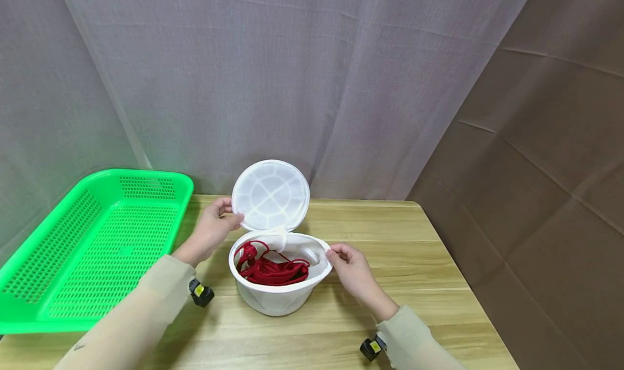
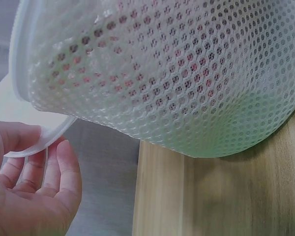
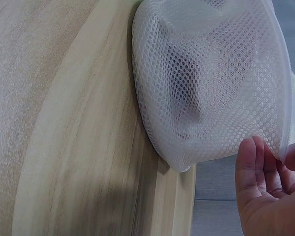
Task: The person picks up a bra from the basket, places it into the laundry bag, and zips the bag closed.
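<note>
A round white mesh laundry bag (image 1: pixel 273 302) stands on the table with its lid (image 1: pixel 271 195) flipped up at the back. Inside lie a dark red garment with thin straps (image 1: pixel 275 272) and, at the right, a pale translucent thing (image 1: pixel 309 255) whose kind I cannot tell. My left hand (image 1: pixel 214 229) pinches the left edge of the raised lid between thumb and fingers. At the bag's right side, my right hand (image 1: pixel 353 270) pinches the rim, pulling it out to a point. Through the mesh in the left wrist view, red patches of the garment (image 2: pixel 194 66) show.
On the left stands a large green plastic basket (image 1: pixel 168 234) with perforated walls and floor. A grey curtain (image 1: pixel 292 88) hangs behind the wooden table (image 1: pixel 390 240), and a brown cloth wall (image 1: pixel 536 196) borders its right side.
</note>
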